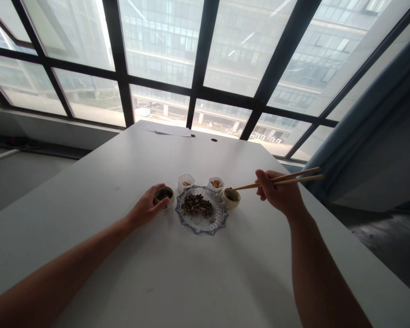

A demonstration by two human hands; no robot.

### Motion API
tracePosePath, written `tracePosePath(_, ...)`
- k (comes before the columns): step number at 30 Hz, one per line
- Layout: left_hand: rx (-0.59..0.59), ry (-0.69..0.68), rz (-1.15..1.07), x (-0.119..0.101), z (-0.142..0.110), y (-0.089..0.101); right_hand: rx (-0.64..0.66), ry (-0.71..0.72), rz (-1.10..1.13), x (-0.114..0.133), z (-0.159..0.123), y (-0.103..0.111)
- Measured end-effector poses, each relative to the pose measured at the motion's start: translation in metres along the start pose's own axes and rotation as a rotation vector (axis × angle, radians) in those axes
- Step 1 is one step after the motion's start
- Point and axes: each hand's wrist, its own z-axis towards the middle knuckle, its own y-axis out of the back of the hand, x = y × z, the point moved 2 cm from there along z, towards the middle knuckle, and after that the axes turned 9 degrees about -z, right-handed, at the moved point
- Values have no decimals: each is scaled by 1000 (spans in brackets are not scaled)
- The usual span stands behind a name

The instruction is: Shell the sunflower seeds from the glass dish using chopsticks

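My left hand [146, 207] curls around a small round cup [164, 196] holding dark seeds, left of a clear glass dish [202, 222]. The dish carries a heap of dark sunflower seeds [197, 204]. My right hand [278, 191] grips a pair of wooden chopsticks [287, 178], whose tips reach over a second small beige cup [231, 198] right of the dish. Two small white square cups [186, 180] [216, 183] with light bits inside stand just behind the dish.
All of this rests on a white table [123, 255] with two round holes [213, 140] near its far edge. A big window with dark frames [201, 54] fills the back, and a blue curtain [369, 127] hangs at the right.
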Motion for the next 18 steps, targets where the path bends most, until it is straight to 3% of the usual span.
tracePosePath(5,10,13,5,0,0,0,145,-29,-96,-21,7,-16)
tracePosePath(11,12,13,11,-1,0,1,-27,-66,65,-9,4,-9)
tracePosePath(13,8,11,13,-1,0,1,65,-64,181,0,1,-12)
tracePosePath(18,1,5,6,0,0,1,477,-2,223,17,-8,-35)
